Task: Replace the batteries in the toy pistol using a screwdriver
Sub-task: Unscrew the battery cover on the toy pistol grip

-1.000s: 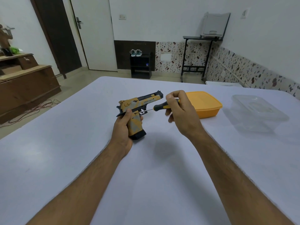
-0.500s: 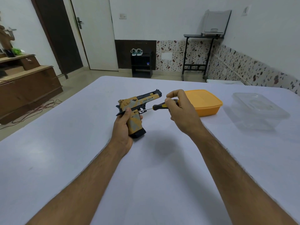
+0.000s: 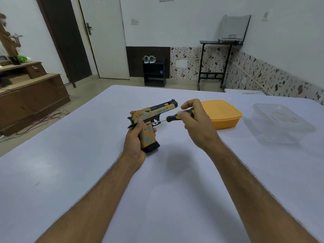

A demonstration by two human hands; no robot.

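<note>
Left hand (image 3: pixel 134 144) wraps the grip of the toy pistol (image 3: pixel 150 122), holding it above the table (image 3: pixel 70 172), barrel pointing away. Right hand (image 3: pixel 196 124) pinches the screwdriver (image 3: pixel 172 118) handle, tip set against the pistol's side just above the grip. Step looks like loosening the battery cover screw: keep the shaft square to the screw, press in while turning, brace the pistol firmly. Count: one pistol, one screwdriver, one yellow lidded box (image 3: pixel 223 115), one clear container (image 3: pixel 280 124). No batteries visible.

Yellow-and-grey toy pistol (image 3: pixel 152 118), black-and-yellow screwdriver (image 3: pixel 172 118), orange box (image 3: pixel 221 114), white table (image 3: pixel 70 163).
</note>
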